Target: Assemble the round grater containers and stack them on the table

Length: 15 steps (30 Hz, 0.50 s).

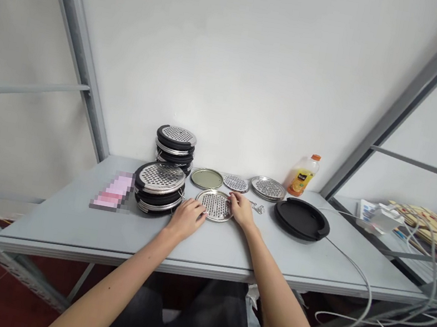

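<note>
A round, shiny metal grater plate with rows of holes lies on the grey table between my hands. My left hand has its fingers curled at the plate's left rim. My right hand pinches the right rim with thumb and fingers. Close to my left hand is a stack of black-rimmed grater discs with wire clips. Beyond the plate are an olive-coloured round lid, a loose perforated disc and a stack of metal grater plates. Small metal clips lie just past my right hand.
A taller stack of black-rimmed discs stands by the wall. A black round tray-like base lies at right, with an orange juice bottle behind it. A blurred pink item is at left. White cables hang over the right edge.
</note>
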Each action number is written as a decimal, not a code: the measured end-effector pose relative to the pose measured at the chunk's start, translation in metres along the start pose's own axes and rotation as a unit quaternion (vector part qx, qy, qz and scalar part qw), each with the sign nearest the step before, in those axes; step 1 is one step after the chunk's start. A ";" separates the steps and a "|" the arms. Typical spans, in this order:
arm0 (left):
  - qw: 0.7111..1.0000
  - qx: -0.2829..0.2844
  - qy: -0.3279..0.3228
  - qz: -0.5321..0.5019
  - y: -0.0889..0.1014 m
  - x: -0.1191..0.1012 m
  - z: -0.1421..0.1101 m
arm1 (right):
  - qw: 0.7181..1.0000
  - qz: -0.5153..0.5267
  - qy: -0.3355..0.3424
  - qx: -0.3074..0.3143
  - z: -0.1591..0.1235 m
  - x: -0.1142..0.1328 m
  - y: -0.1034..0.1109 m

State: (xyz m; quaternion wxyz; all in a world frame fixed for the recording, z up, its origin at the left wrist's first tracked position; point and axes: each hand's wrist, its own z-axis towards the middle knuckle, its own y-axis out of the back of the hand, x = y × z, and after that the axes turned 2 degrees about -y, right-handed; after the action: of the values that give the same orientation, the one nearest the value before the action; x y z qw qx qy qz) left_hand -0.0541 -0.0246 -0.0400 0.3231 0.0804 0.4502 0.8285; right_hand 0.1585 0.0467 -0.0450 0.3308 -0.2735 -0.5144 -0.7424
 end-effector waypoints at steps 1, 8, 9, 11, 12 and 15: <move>1.000 0.002 0.002 -0.001 0.001 0.000 0.000 | 1.000 -0.006 0.005 0.000 0.000 -0.002 -0.001; 1.000 0.001 0.021 -0.007 0.003 -0.002 -0.001 | 0.998 -0.052 0.032 -0.002 0.000 -0.007 -0.001; 1.000 0.002 0.026 -0.010 0.002 -0.002 -0.001 | 0.998 -0.054 0.033 -0.007 0.000 -0.006 0.000; 0.999 0.005 0.032 -0.017 0.002 -0.002 -0.001 | 0.998 -0.049 0.034 -0.018 0.000 -0.005 0.002; 0.999 0.006 0.034 -0.021 0.001 -0.002 -0.001 | 0.998 -0.044 0.034 -0.023 0.001 -0.004 0.004; 0.999 0.010 0.048 -0.021 0.003 -0.003 -0.001 | 0.999 -0.032 0.028 -0.026 0.002 -0.004 0.007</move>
State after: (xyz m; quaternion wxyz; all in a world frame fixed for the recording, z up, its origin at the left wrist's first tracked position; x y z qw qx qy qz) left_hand -0.0535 -0.0275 -0.0378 0.3173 0.0340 0.4752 0.8200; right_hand 0.1663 0.0478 -0.0432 0.3142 -0.2448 -0.4942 -0.7727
